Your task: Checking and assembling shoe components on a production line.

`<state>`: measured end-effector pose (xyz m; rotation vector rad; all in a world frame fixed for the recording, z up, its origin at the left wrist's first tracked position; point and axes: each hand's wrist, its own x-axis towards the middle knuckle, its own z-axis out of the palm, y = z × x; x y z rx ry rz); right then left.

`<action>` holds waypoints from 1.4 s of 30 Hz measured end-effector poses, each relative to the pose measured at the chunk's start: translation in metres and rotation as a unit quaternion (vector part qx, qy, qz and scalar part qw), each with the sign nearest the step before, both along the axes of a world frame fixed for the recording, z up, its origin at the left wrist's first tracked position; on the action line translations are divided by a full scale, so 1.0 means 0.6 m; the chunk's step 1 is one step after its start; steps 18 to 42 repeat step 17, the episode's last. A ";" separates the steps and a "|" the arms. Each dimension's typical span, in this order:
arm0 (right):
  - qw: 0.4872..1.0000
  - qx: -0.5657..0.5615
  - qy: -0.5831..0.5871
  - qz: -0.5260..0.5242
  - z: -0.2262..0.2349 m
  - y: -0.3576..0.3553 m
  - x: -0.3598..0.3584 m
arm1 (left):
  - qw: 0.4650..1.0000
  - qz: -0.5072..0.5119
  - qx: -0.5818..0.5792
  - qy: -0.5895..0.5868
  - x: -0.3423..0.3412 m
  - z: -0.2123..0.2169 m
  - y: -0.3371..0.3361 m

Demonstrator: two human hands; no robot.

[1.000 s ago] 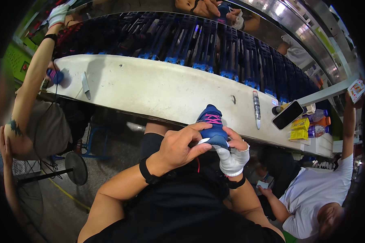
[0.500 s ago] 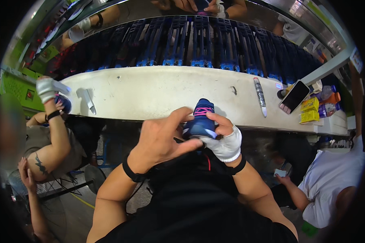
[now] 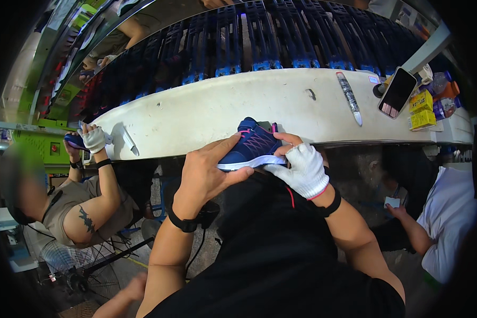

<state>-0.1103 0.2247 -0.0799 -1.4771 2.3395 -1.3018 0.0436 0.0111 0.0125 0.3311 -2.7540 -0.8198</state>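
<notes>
Just over the near edge of the white work surface, both my hands hold a navy blue sneaker (image 3: 253,144) with pink lacing and a white sole. Its side faces me. My bare left hand (image 3: 209,168) grips the left end, thumb along the sole and fingers over the upper. On my right hand (image 3: 301,165) is a white glove that leaves the fingertips bare; its fingers close on the right end of the shoe. The inside of the shoe is hidden.
Beyond the white work surface (image 3: 196,111) runs a blue slatted conveyor (image 3: 259,40). A marker-like pen (image 3: 350,99), a phone (image 3: 398,93), yellow boxes (image 3: 422,110) and bottles lie at right. At left, a co-worker (image 3: 90,199) handles another shoe; a person (image 3: 453,212) sits at right.
The sneaker has turned from end-on to side-on, and my left hand now closes around its left end. The view has shifted, and the co-worker at left has leaned in.
</notes>
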 end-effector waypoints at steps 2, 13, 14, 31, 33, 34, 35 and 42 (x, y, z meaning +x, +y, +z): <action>0.999 -0.035 0.012 -0.012 -0.008 -0.004 0.000 | 1.000 0.004 0.004 -0.003 0.009 -0.010 0.006; 0.994 -0.075 0.074 -0.040 0.031 0.045 -0.023 | 0.990 -0.051 0.059 0.118 -0.016 -0.007 0.069; 0.990 -0.129 0.053 0.002 0.060 0.053 -0.025 | 0.989 -0.039 0.062 0.129 -0.022 -0.020 0.080; 0.981 -0.168 0.016 0.091 0.079 0.062 -0.033 | 0.970 -0.070 0.055 0.227 -0.047 -0.064 0.107; 0.981 -0.168 0.016 0.091 0.079 0.062 -0.033 | 0.970 -0.070 0.055 0.227 -0.047 -0.064 0.107; 0.981 -0.168 0.016 0.091 0.079 0.062 -0.033 | 0.970 -0.070 0.055 0.227 -0.047 -0.064 0.107; 0.981 -0.168 0.016 0.091 0.079 0.062 -0.033 | 0.970 -0.070 0.055 0.227 -0.047 -0.064 0.107; 0.981 -0.168 0.016 0.091 0.079 0.062 -0.033 | 0.970 -0.070 0.055 0.227 -0.047 -0.064 0.107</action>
